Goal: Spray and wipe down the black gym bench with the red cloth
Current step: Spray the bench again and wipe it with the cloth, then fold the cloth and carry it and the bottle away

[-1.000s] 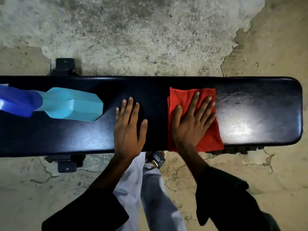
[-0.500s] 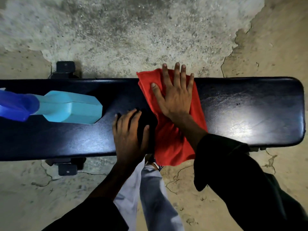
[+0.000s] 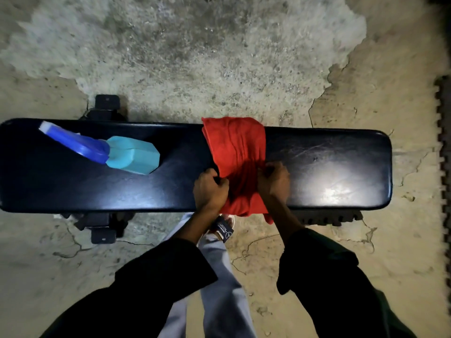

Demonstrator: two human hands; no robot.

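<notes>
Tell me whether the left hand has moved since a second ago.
Yes. The left hand, earlier flat on the black bench apart from the red cloth, has shifted right along the bench and now grips the cloth's left edge.

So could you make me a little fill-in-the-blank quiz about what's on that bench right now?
1. The cloth draped across the bench is ____ in colour.
2. The spray bottle is not standing but ____ on the bench.
3. The number of hands gripping the cloth is ____: see the left hand and the right hand.
4. Seen from the cloth, the bottle is on the person's ____ side.

Missing words: red; lying; two; left
</notes>
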